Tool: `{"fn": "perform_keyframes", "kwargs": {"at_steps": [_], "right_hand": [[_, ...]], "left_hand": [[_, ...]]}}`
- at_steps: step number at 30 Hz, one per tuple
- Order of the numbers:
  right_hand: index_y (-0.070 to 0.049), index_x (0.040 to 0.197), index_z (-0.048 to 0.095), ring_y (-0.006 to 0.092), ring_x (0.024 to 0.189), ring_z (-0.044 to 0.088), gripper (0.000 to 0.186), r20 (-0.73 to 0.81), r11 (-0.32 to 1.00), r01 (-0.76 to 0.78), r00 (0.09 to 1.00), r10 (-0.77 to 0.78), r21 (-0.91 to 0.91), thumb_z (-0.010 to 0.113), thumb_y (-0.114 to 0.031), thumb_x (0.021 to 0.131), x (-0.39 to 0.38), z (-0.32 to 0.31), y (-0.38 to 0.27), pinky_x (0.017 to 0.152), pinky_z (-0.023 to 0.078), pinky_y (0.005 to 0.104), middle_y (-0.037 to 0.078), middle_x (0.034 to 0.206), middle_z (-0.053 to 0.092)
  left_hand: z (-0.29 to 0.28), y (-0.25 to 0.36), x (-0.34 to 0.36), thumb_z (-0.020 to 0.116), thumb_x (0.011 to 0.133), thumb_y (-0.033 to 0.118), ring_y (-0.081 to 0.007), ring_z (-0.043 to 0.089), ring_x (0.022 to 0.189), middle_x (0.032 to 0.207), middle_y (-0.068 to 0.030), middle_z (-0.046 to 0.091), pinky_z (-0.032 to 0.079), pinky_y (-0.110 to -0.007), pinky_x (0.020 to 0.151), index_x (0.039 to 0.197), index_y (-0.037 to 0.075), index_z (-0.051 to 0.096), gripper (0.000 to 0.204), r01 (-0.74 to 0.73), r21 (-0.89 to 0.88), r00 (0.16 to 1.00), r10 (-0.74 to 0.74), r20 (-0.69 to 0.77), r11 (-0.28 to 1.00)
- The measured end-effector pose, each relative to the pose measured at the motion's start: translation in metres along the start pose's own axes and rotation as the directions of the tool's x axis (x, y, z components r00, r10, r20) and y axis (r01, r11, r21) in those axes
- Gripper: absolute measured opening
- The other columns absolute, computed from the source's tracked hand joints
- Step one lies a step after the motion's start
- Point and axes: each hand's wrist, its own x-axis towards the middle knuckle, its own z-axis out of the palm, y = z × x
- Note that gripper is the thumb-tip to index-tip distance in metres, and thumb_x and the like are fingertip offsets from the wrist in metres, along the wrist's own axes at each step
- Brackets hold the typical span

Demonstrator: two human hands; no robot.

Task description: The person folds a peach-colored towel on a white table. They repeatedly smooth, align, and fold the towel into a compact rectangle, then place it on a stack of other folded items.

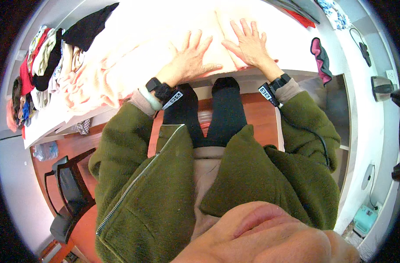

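Both my hands lie flat with fingers spread near the table's front edge. My left hand (189,60) and my right hand (249,46) press on pale pink cloth, with a seam or fold line running between them. Glare washes out most of this cloth, so its full outline cannot be made out. To the left, a fuzzy pink cloth (95,83) lies rumpled along the edge; whether it is one piece with the part under my hands is unclear. Neither hand grips anything.
A heap of mixed clothes (40,61) and a black garment (88,33) sit at the table's left. A pink-and-grey cloth piece (321,61) lies at the right edge. Below left stand a black chair (70,193) and a clear plastic bag (45,151). A teal box (365,219) is lower right.
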Motion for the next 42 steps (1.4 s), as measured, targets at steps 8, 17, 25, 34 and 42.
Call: {"fn": "perform_keyframes", "kwargs": {"at_steps": [8,17,25,34,42], "right_hand": [[-0.03,0.154,0.025,0.038,0.147,0.015,0.08,0.054,0.999,0.022,0.998,-0.02,-0.025,0.046,-0.07,0.088,0.004,0.005,0.029,0.106,0.02,0.073,0.008,0.161,0.019],[-0.032,0.154,0.022,0.0333,0.149,0.012,0.085,0.109,0.994,-0.094,0.989,0.1,-0.059,0.044,-0.076,0.085,-0.013,-0.003,0.127,0.107,0.017,0.0743,0.002,0.162,0.016],[-0.011,0.143,0.043,0.0368,0.137,0.035,0.085,0.059,0.977,-0.162,0.986,0.155,0.14,0.056,-0.07,0.082,-0.011,-0.019,0.176,0.108,0.033,0.049,0.019,0.147,0.039],[0.01,0.119,0.058,0.0249,0.102,0.066,0.08,0.435,0.621,-0.597,0.8,0.413,0.508,0.074,-0.055,0.077,-0.021,-0.063,0.188,0.087,0.05,0.0309,0.02,0.11,0.067],[0.007,0.107,0.064,0.0187,0.085,0.068,0.053,0.368,0.442,-0.527,0.84,0.398,0.726,0.081,-0.032,0.076,-0.019,-0.073,0.17,0.075,0.053,0.0289,0.015,0.097,0.07]], "left_hand": [[0.002,0.001,0.005,0.05,0.082,0.076,-0.0469,0.01,0.146,0.159,-0.0213,0.015,0.01,-0.084,0.098,0.153,0.019,0.025,0.095,0.02,-0.001,1.0,-0.02,0.015,1.0],[0.024,0.055,0.078,0.037,0.077,0.088,-0.0422,0.004,0.148,0.161,-0.0173,0.01,0.005,-0.084,0.098,0.153,0.025,0.027,0.1,-0.011,-0.095,0.995,0.021,0.102,0.995],[0.013,0.017,0.09,0.043,0.079,0.083,-0.0467,0.012,0.145,0.158,-0.0186,0.019,0.013,-0.083,0.1,0.151,0.028,0.032,0.091,0.047,0.033,0.989,-0.041,-0.144,0.998],[0.032,-0.002,0.079,0.04,0.077,0.087,-0.0456,0.003,0.147,0.16,-0.0196,0.013,0.001,-0.086,0.095,0.152,0.029,0.031,0.095,0.101,0.018,0.989,-0.098,-0.112,0.995],[0.03,-0.001,0.078,0.039,0.08,0.084,-0.0441,0.002,0.147,0.161,-0.0189,0.008,0.0,-0.085,0.096,0.153,0.03,0.027,0.092,0.119,0.012,0.992,-0.118,-0.05,0.993]]}}
